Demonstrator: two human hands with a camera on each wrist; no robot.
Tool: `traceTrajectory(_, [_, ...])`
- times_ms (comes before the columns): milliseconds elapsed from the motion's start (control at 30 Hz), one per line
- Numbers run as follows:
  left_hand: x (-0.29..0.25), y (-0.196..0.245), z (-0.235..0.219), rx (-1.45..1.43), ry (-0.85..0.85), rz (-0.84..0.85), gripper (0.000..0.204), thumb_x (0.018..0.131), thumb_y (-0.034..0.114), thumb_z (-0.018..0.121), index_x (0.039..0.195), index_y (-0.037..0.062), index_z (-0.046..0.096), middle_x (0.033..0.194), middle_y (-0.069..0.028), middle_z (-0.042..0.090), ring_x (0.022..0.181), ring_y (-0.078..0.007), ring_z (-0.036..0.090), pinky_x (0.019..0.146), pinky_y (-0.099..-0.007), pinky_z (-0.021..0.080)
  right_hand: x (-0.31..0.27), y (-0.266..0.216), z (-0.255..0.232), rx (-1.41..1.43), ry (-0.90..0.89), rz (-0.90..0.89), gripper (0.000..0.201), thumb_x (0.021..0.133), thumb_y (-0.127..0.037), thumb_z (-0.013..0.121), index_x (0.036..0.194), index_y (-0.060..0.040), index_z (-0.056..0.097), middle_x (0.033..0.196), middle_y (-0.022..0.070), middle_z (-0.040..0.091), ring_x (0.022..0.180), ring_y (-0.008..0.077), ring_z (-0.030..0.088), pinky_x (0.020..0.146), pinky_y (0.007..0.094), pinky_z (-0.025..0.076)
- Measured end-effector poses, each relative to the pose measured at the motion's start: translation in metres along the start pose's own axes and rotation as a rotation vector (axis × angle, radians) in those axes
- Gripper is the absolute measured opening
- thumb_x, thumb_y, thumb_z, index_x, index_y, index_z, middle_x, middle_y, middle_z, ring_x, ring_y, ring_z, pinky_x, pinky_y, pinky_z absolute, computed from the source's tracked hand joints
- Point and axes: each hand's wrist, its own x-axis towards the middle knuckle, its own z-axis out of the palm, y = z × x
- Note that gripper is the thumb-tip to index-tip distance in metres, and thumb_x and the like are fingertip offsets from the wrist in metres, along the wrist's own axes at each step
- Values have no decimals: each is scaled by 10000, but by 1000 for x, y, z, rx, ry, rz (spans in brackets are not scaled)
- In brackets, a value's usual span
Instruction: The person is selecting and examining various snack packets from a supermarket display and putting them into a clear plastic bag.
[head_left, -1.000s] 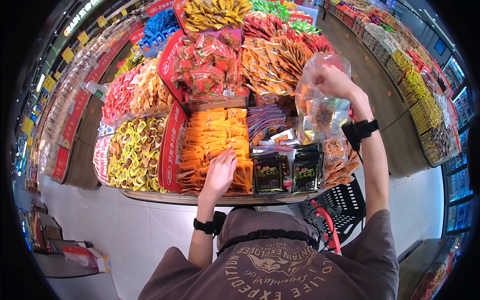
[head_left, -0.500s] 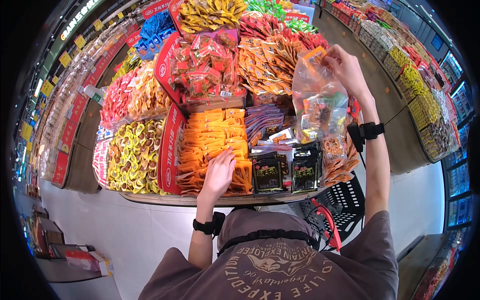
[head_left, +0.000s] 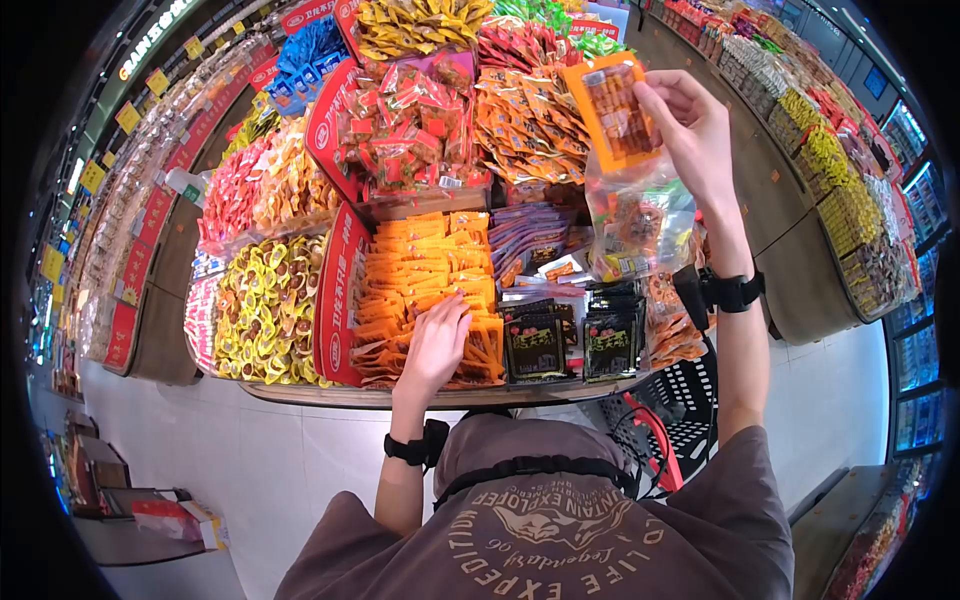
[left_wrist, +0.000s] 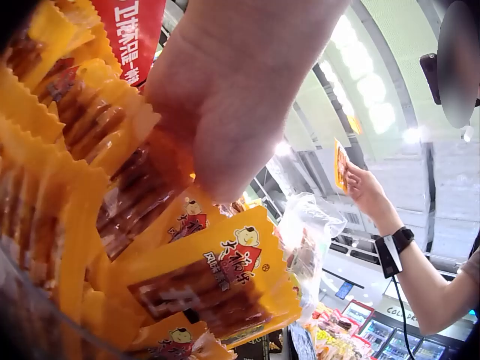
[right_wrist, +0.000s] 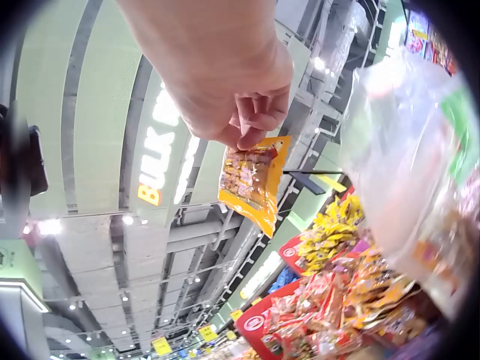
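My right hand (head_left: pixel 692 135) pinches a flat orange snack packet (head_left: pixel 612 108) at its right edge, between thumb and fingers. Strips of brown food show through its clear window, and the right wrist view has the same packet (right_wrist: pixel 253 182) hanging from the fingertips. Just below it is a clear plastic bag (head_left: pixel 640 225) with several packets inside. My left hand (head_left: pixel 437 343) rests with extended fingers on a heap of orange packets (head_left: pixel 425 255). Up close in the left wrist view, similar packets (left_wrist: pixel 214 281) surround that hand, whose fingertips are hidden.
Black packets (head_left: pixel 535 348) and purple packets (head_left: pixel 528 240) fill compartments right of the orange heap. A red divider (head_left: pixel 345 300) separates it from yellow-wrapped sweets (head_left: pixel 270 310). Red packs (head_left: pixel 415 125) lie behind. A black shopping basket (head_left: pixel 685 405) with a red handle is below the display's right edge.
The right hand has come up out of the plastic bag with the orange snack packet and turned it to show its window. The left hand has stayed on the orange heap.
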Motion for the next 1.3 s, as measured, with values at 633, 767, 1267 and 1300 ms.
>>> traceTrajectory(633, [25, 70, -43, -1146, 277, -154, 238, 909, 43, 653, 1136, -19, 615, 1016, -42, 673, 897, -72, 611, 807, -240, 488, -95, -14, 90, 113, -730, 311, 201, 900, -160, 686, 1022, 0, 687, 756, -9, 677, 616, -10, 532, 501, 180, 415])
traceTrajectory(767, [23, 72, -43, -1185, 379, -199, 239, 908, 44, 654, 1137, -15, 619, 1030, -40, 670, 908, -78, 615, 809, -241, 491, -104, 11, 91, 122, -577, 254, 297, 899, -263, 682, 1054, -10, 675, 764, 50, 688, 573, 50, 524, 541, 246, 452])
traceTrajectory(1267, [22, 78, -37, -1225, 270, -258, 228, 898, 22, 651, 1119, -33, 649, 1025, -61, 691, 890, -93, 631, 819, -248, 493, -128, 10, 88, 450, -492, 530, 178, 864, -186, 737, 950, -42, 675, 780, -38, 667, 645, 16, 546, 546, 191, 424])
traceTrajectory(1300, [20, 78, -36, -1231, 231, -221, 212, 900, 24, 651, 1103, -37, 652, 1013, -57, 693, 885, -87, 628, 810, -252, 497, -126, 9, 86, 479, -490, 553, 175, 859, -186, 742, 940, -48, 671, 769, -37, 661, 629, 11, 534, 536, 187, 412])
